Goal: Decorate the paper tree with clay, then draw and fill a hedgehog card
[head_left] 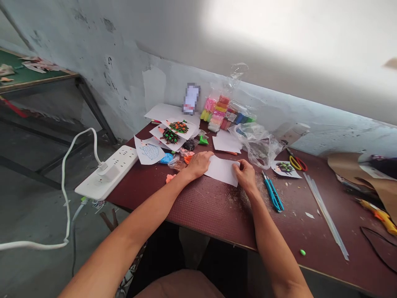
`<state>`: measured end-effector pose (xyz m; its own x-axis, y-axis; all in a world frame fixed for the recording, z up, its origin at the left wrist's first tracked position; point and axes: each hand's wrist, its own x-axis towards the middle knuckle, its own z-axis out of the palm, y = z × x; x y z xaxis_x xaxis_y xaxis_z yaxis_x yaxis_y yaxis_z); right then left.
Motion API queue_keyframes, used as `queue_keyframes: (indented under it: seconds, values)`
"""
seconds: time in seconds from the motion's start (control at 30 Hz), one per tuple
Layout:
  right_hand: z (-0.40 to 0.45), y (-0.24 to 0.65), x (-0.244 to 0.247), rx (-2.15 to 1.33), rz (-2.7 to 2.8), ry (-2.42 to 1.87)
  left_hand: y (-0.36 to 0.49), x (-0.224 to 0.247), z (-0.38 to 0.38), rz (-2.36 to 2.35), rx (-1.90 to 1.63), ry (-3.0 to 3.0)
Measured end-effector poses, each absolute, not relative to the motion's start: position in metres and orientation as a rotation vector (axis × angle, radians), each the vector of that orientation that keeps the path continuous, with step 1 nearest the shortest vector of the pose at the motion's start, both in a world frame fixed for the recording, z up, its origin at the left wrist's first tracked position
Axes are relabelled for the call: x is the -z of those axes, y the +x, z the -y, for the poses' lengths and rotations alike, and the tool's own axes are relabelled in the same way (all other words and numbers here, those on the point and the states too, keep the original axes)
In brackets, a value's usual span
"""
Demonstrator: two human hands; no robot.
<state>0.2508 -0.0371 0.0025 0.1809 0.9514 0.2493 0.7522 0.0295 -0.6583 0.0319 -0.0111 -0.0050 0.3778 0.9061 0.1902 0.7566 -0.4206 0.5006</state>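
A blank sheet of white paper (221, 170) lies between my two hands over the dark red table. My left hand (201, 162) is closed at its left edge, the fingertips mostly hidden. At the right edge, my right hand (245, 174) pinches the sheet between thumb and fingers. Beyond it rests a small stack of white paper (227, 142). To the left are orange clay (187, 159), a blue clay packet (166, 158) and a green clay packet (203, 140). A teal utility knife (273, 192) lies right of my right hand.
Decorated hedgehog cards (169, 136) and a blue hedgehog drawing (150, 152) lie at left, near a power strip (107, 171). Clay packs (221, 114) and a plastic bag (260, 142) stand at the back. Scissors (297, 162), glue sticks (325, 215) and a glue gun (380, 215) are at right.
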Motion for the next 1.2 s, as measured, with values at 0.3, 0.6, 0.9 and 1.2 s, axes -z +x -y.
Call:
queue_keyframes:
  seconds: [0.3,0.6,0.9,1.2]
  values:
    - [0.037,0.252,0.004,-0.403,1.649,-1.757,0.032,0.003,0.012,-1.480,-0.662,2.314]
    - [0.037,0.252,0.002,-0.420,1.662,-1.822,0.031,-0.008,0.015,-1.571,-0.580,2.348]
    - [0.040,0.249,-0.003,-0.421,1.758,-1.919,0.033,-0.006,0.019,-1.561,-0.380,2.456]
    - [0.039,0.252,-0.001,-0.439,1.766,-1.900,0.034,0.004,0.016,-1.536,-0.486,2.441]
